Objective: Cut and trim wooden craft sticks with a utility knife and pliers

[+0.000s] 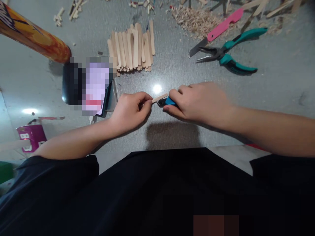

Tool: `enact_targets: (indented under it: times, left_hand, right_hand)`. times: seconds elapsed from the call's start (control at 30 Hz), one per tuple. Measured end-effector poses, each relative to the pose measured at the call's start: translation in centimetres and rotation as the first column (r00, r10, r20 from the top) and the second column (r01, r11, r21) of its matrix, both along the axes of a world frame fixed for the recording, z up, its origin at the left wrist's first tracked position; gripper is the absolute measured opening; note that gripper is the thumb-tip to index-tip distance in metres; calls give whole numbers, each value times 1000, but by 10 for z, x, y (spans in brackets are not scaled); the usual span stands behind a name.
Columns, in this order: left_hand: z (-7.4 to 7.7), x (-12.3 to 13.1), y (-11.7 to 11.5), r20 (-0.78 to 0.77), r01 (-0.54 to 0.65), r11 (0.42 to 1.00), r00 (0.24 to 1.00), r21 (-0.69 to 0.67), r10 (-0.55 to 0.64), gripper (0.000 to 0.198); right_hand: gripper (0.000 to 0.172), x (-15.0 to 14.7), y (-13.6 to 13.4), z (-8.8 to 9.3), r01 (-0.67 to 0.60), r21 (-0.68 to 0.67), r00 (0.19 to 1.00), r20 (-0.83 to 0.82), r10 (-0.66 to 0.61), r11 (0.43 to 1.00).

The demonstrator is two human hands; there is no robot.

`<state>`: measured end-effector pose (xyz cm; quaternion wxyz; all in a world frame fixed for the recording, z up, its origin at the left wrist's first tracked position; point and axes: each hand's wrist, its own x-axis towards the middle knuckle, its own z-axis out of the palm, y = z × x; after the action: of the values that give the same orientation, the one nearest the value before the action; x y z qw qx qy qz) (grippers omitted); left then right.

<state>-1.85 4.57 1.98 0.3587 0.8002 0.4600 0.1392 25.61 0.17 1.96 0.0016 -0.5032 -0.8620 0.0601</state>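
Observation:
Between thumb and fingers, my left hand pinches one end of a wooden craft stick, which points right and slightly up. My right hand is closed around a blue-handled cutter. The cutter's dark front end lies right against the stick; whether the edge bites into the wood is too small to tell. Beyond my hands, a row of craft sticks lies side by side on the grey table.
Pliers with teal handles and a pink folding knife lie at the back right near wood shavings. A lit phone, a dark rounded object and an orange can stand left. A purple power strip sits far left.

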Motion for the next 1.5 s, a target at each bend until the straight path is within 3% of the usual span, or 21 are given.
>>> enact_targets:
  times: [0.27, 0.6, 1.1, 1.5]
  left_hand:
    - [-2, 0, 1, 2, 3, 999, 1000, 32, -3, 20]
    - [4, 3, 2, -66, 10, 1000, 998, -21, -11, 21]
    - [2, 2, 7, -26, 35, 998, 999, -61, -37, 18]
    - [5, 1, 9, -43, 40, 997, 998, -59, -43, 19]
  right_hand:
    - [66, -5, 0, 3, 39, -60, 999, -2, -39, 997]
    - [72, -14, 5, 30, 62, -252, 982, 187, -14, 966]
    - [79, -21, 10, 30, 177, -340, 979, 156, -130, 924]
    - [75, -20, 12, 37, 193, -369, 977, 157, -144, 909]
